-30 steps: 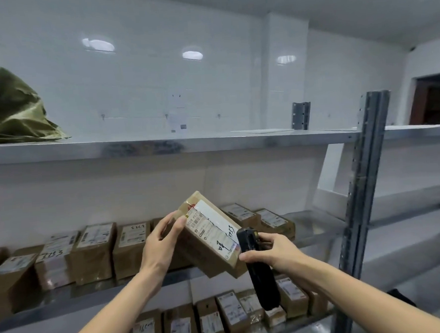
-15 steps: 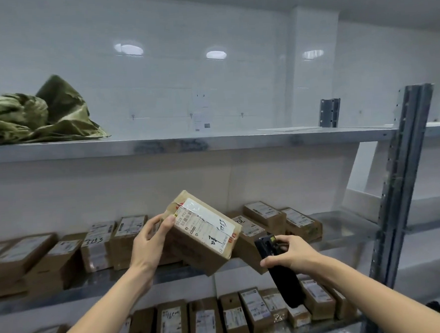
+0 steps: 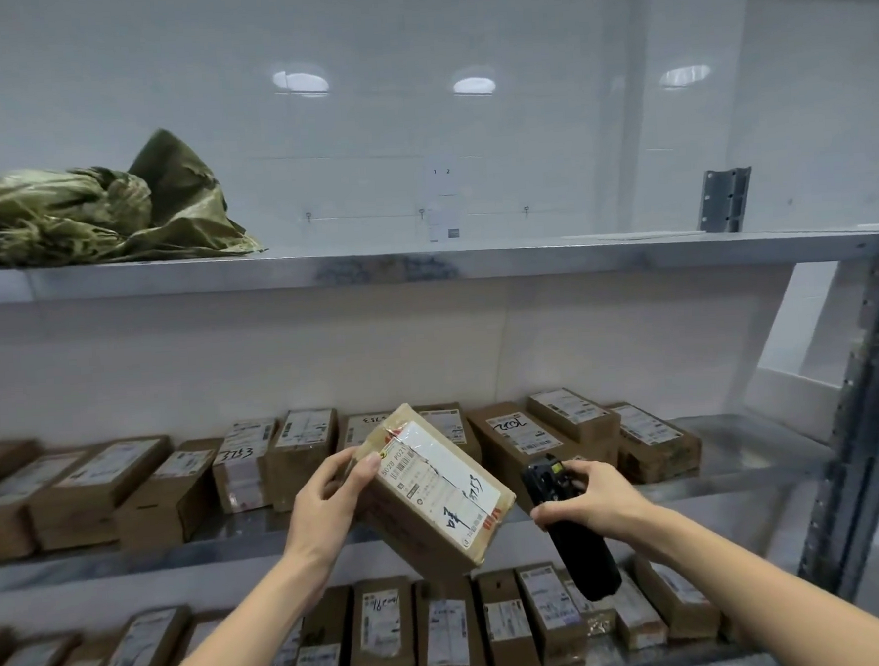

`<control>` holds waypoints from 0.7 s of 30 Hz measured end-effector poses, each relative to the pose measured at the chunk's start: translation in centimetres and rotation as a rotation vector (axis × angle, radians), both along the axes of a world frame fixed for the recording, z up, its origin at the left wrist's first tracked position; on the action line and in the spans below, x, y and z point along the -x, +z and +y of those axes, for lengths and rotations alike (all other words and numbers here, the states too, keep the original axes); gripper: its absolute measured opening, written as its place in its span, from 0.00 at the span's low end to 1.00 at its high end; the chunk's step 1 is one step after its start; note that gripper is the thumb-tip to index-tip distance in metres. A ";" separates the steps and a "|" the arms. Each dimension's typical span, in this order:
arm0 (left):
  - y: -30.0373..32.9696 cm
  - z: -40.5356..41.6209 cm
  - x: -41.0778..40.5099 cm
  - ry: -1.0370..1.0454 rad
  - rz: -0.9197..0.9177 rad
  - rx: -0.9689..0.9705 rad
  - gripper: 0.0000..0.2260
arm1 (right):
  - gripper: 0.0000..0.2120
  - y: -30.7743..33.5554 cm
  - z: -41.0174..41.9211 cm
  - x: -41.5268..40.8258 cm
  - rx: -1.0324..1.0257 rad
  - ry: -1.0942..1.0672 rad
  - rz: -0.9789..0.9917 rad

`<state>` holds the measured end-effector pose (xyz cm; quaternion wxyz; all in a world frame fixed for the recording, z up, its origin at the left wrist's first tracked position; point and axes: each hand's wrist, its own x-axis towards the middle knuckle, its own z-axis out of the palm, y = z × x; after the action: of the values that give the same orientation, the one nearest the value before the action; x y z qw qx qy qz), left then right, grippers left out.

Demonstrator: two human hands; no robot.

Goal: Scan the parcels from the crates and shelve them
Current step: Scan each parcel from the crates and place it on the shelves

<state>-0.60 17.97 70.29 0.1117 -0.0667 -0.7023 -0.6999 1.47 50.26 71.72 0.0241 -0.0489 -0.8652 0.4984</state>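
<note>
Before the middle shelf (image 3: 439, 531), I see my left hand (image 3: 324, 499) clamped on the upper left corner of a tilted cardboard parcel (image 3: 432, 493), its white label facing up. At three o'clock of the parcel, just beside it, my right hand (image 3: 589, 498) is closed around a black scanner (image 3: 567, 520), its head aimed toward the label. Behind both, at twelve o'clock, a row of boxes (image 3: 577, 427) lies along the shelf. At ten o'clock, on the top shelf (image 3: 474, 263), a green sack (image 3: 95, 209) lies crumpled.
</note>
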 end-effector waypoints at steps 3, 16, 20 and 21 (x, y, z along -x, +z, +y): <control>-0.3 0.1 0.2 0.009 -0.007 -0.003 0.28 | 0.52 -0.1 -0.6 0.8 -0.013 0.041 -0.005; 0.0 2.3 -1.8 0.032 0.025 0.006 0.23 | 0.46 2.0 1.4 -1.7 -0.046 0.085 0.047; 1.0 5.4 -3.7 0.029 0.033 -0.001 0.24 | 0.46 3.1 3.8 -4.0 -0.070 0.099 0.077; 1.1 6.5 -4.2 0.033 0.033 0.005 0.24 | 0.46 3.5 4.8 -4.9 -0.074 0.106 0.082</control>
<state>3.61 24.49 71.35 0.1346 -0.0671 -0.7033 -0.6948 6.36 55.08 75.19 0.0350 0.0183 -0.8828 0.4681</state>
